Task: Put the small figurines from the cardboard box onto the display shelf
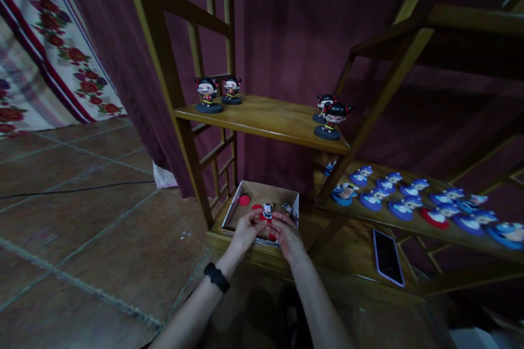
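Both hands are over an open cardboard box [298, 208] on the low shelf. Between them is a small black-and-white figurine [267, 210] on a red base. My left hand [247, 229] has its fingers closed on the base from the left. My right hand [286, 233] grips the same base from the right. Inside the box lie a loose red disc [244, 200] at the far left and another small dark-and-white figurine [287, 208] at the right. More red pieces are partly hidden behind my fingers.
Black-haired figurines on dark bases [209, 108] stand at both ends of the wooden shelf [266, 118] above. Several blue-and-white figurines [405, 206] line the shelf at right. A phone [388, 258] lies below them. A wooden post [180, 131] rises left of the box.
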The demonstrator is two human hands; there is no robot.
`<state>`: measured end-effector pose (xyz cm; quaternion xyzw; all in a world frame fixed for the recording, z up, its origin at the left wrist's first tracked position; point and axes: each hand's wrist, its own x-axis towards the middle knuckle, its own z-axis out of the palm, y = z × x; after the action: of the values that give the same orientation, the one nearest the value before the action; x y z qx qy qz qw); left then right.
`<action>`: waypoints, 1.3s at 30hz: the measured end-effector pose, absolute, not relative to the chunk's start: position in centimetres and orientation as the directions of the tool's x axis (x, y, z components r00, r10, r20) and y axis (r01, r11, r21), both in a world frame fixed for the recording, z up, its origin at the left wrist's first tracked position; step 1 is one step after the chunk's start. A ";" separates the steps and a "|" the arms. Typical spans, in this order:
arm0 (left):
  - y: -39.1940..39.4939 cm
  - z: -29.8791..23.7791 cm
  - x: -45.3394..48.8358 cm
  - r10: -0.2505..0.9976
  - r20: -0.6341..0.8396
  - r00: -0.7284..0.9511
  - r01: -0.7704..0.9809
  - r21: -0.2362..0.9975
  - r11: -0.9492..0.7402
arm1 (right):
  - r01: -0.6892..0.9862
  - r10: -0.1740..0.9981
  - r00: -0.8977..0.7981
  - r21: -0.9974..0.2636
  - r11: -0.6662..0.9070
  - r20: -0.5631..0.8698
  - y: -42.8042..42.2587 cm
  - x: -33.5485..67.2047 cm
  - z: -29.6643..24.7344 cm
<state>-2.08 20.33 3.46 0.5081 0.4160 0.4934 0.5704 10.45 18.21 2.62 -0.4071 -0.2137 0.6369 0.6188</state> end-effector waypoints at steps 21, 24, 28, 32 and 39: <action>18.4 4.4 -3.6 0.990 0.040 0.135 -0.156 0.988 -0.019 | -0.625 0.991 -0.012 -0.772 -0.113 -0.135 17.1 8.8 3.9; 18.2 4.1 -4.1 0.998 0.021 0.066 -0.159 0.987 -0.010 | -0.673 0.992 -0.017 -0.732 -0.101 -0.122 17.1 8.4 3.6; 17.1 5.8 -4.9 0.995 0.030 -0.096 -0.125 0.991 -0.042 | -0.691 0.987 0.003 -0.714 -0.113 -0.159 17.3 8.4 3.3; 14.7 10.8 -5.6 0.992 0.097 -0.086 -0.041 0.994 -0.100 | -0.656 0.977 0.013 -0.739 -0.152 -0.212 16.9 8.9 3.9; 10.2 25.3 -5.4 0.945 0.325 0.036 0.082 0.942 -0.327 | -0.662 0.987 0.029 -0.743 -0.100 -0.159 16.1 9.9 5.0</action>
<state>-5.40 10.21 25.35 0.6025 0.4260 0.5481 0.3939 9.94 16.06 4.99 -0.3459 -0.2349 0.6559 0.6285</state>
